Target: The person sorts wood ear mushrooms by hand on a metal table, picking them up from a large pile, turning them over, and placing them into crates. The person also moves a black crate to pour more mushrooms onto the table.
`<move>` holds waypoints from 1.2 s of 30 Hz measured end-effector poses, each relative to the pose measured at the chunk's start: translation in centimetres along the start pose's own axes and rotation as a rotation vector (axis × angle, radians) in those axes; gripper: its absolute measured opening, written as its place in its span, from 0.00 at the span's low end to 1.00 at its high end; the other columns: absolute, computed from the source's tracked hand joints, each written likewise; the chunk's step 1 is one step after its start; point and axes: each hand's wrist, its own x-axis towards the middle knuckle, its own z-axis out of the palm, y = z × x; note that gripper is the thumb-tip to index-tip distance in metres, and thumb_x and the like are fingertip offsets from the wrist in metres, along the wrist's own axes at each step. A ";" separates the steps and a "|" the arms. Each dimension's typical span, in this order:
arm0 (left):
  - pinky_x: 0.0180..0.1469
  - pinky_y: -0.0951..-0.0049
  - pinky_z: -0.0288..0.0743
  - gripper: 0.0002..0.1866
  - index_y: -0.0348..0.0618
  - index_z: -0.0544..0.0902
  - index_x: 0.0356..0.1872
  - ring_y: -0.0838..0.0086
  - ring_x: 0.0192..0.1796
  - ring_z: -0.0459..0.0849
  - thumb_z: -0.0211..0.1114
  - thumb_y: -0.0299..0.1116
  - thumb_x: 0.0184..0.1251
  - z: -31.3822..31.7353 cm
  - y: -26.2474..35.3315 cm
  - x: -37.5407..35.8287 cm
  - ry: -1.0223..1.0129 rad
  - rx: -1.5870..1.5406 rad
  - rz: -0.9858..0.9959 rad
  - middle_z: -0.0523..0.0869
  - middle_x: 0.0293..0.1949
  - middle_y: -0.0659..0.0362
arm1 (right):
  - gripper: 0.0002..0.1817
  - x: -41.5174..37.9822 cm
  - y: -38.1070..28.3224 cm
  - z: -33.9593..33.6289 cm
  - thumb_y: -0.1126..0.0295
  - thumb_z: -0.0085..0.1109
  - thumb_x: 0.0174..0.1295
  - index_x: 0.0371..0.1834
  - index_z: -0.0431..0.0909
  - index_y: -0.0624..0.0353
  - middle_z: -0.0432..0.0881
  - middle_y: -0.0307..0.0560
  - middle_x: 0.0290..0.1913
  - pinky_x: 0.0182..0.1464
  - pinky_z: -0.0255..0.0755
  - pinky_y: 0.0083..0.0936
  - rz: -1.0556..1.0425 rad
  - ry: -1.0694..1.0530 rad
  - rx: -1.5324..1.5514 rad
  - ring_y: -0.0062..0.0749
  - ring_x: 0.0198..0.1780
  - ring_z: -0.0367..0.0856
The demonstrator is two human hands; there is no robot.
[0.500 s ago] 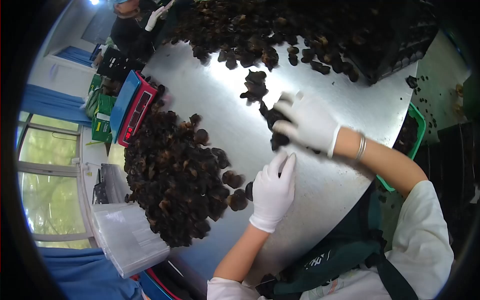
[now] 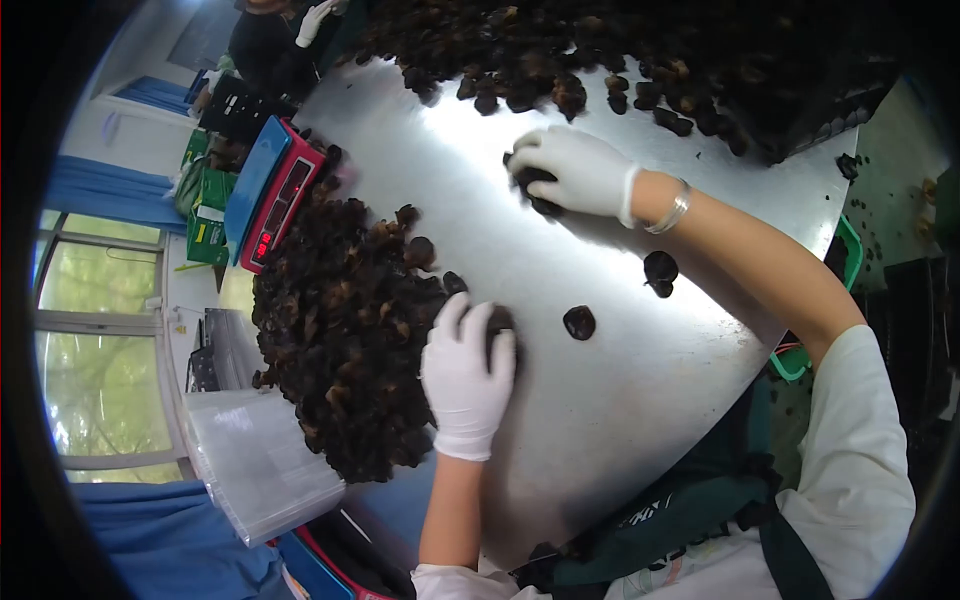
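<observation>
My right hand [image 2: 580,175], in a white glove, curls over a small clump of dark brown mushrooms [image 2: 535,190] that look like wood ear, on the metal table [image 2: 600,430]. Its fingers wrap round them and partly hide them. My left hand [image 2: 467,375], gloved too, rests at the right edge of a big heap of the same mushrooms [image 2: 345,340]. Its fingers and thumb are apart, and a dark mushroom [image 2: 499,322] shows behind the gap between them. Two loose pieces, a round one [image 2: 579,322] and a larger one [image 2: 660,272], lie below my right hand.
A red and blue scale [image 2: 275,195] stands at the left. Another big mushroom heap [image 2: 500,50] spreads along the far side near a black crate [image 2: 835,125]. Clear plastic bags [image 2: 260,460] lie at lower left. A green basket [image 2: 850,250] sits beyond the right edge. A co-worker's gloved hand [image 2: 315,22] shows far off.
My left hand has moved left to the near heap. My right hand has moved up and slightly left, and the clump lying above it is now under its fingers. Two loose pieces now show on the table.
</observation>
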 end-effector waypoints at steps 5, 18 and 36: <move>0.64 0.63 0.71 0.20 0.37 0.79 0.56 0.55 0.65 0.75 0.66 0.22 0.62 -2.9 -4.5 -2.3 0.166 0.043 -0.247 0.75 0.63 0.48 | 0.13 -4.9 -3.1 -5.2 0.65 0.59 0.64 0.48 0.84 0.55 0.84 0.47 0.48 0.54 0.77 0.35 0.254 0.020 0.291 0.43 0.49 0.83; 0.78 0.44 0.48 0.30 0.44 0.75 0.68 0.52 0.73 0.66 0.63 0.24 0.60 -1.1 -1.9 -0.7 -0.017 0.000 0.069 0.70 0.71 0.48 | 0.23 -9.1 -8.0 -1.5 0.68 0.63 0.59 0.60 0.79 0.52 0.77 0.52 0.64 0.57 0.74 0.39 -0.170 0.021 0.120 0.46 0.51 0.81; 0.71 0.59 0.65 0.18 0.35 0.82 0.58 0.55 0.69 0.75 0.59 0.32 0.73 -3.2 1.6 -10.8 0.131 -0.372 -0.236 0.78 0.66 0.46 | 0.31 -11.7 -9.7 -3.3 0.62 0.54 0.74 0.72 0.60 0.73 0.75 0.74 0.62 0.58 0.84 0.35 0.614 -0.452 2.230 0.53 0.54 0.85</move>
